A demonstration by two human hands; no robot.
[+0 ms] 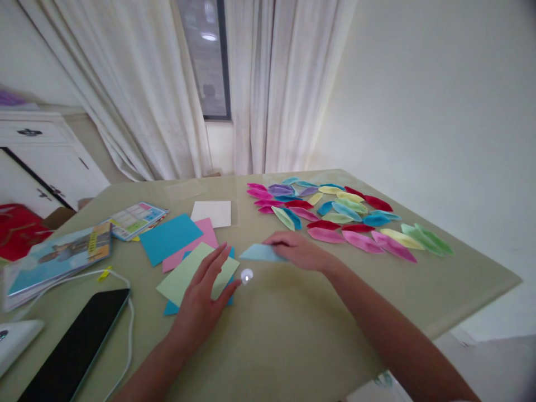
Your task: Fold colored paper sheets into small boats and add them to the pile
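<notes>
My right hand [295, 250] is closed on a light blue folded paper [260, 253], which lies low over the middle of the table. Its left tip points toward my other hand. My left hand [205, 287] has its fingers stretched out over a pale green paper sheet [178, 276]; whether it presses on the sheet I cannot tell. Beneath the green sheet, corners of a blue sheet [171, 308] stick out. A pink sheet [208, 230] and another blue sheet [170, 239] overlap just behind. Many folded paper petals [326, 234] in several colours lie in rows to the right.
A white square [213, 212] lies behind the sheets. To the left are booklets [62, 254], a printed card stack [136, 219], a black phone [79, 346] and a white cable [132, 324]. The table's right edge [481, 306] slants toward me; curtains [268, 84] hang behind.
</notes>
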